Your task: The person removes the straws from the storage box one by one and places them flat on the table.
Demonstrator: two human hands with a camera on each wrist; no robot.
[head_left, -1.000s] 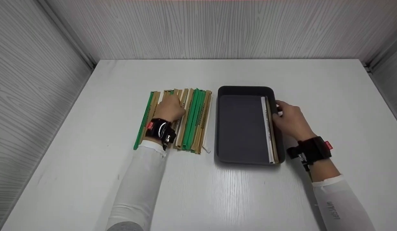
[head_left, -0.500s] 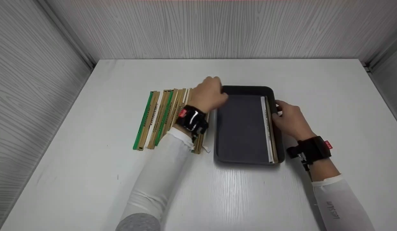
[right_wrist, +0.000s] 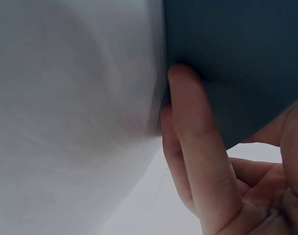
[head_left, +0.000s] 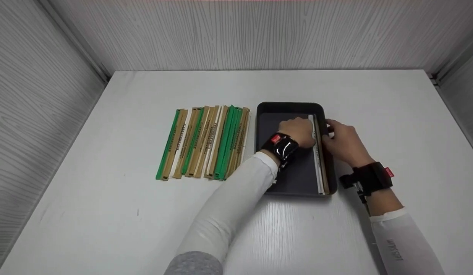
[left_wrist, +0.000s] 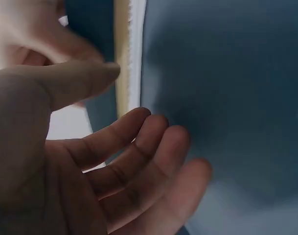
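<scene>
One dark grey rectangular plastic tray [head_left: 286, 183] sits on the white wood-grain table [head_left: 106, 214], and two long strips lie inside it along its right wall — one white [head_left: 318, 168], one tan [head_left: 323, 168]. Just left of the tray a row of long flat strips [head_left: 204, 143] in green, tan and white lies side by side on the table; they overlap too closely for an exact count, though there are well over a dozen. The left hand [head_left: 298, 131] reaches into the tray beside the two strips. The left wrist view shows what the head view hides: its fingers [left_wrist: 153, 147] are loosely spread and relaxed, holding nothing, the thumb near the tan strip's edge. The right hand [head_left: 342, 141] rests against the tray's right wall; the right wrist view shows straight fingers [right_wrist: 197, 147] laid flat on the tray's outer side, while the head view shows the thumb at the rim.
</scene>
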